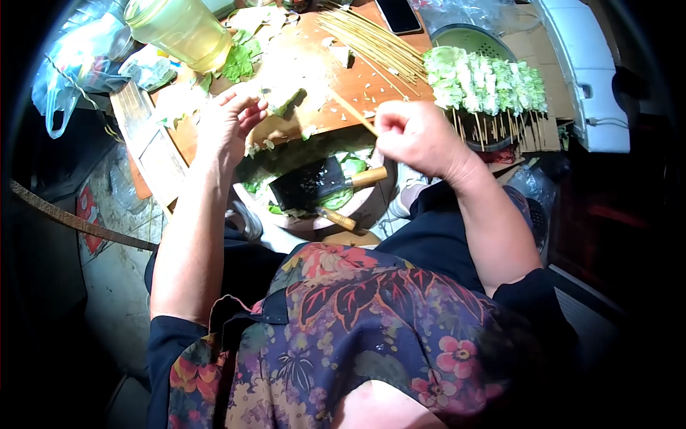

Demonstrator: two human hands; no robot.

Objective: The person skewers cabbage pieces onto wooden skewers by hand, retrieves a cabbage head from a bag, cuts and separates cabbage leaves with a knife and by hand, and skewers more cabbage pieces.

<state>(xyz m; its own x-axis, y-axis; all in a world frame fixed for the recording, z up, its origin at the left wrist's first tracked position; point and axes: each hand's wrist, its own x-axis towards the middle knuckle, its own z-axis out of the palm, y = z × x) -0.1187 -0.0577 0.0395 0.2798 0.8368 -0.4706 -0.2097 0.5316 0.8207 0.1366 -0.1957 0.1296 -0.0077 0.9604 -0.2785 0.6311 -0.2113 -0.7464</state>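
Observation:
My right hand [414, 136] is closed around a wooden skewer [352, 112], whose thin end points up and left over the wooden table [314, 114]. Over the table's left part is my left hand [236, 121], its fingers curled; whether anything small is between them I cannot make out. Just right of those fingers lies a piece of green leaf [284, 101]. Behind my right hand, a bundle of bare skewers [375, 46] rests on the table. To its right, skewers threaded with cut cabbage [486, 82] lie in a row over a green strainer [477, 41].
Below the table edge, a cleaver [307, 184] with a wooden handle lies across a round tub [364, 196] with leaf scraps. A yellowish plastic jar [179, 32] and plastic bags [82, 57] are at the upper left. A phone [399, 16] lies at the table's back; a white foam box [582, 79] is at right.

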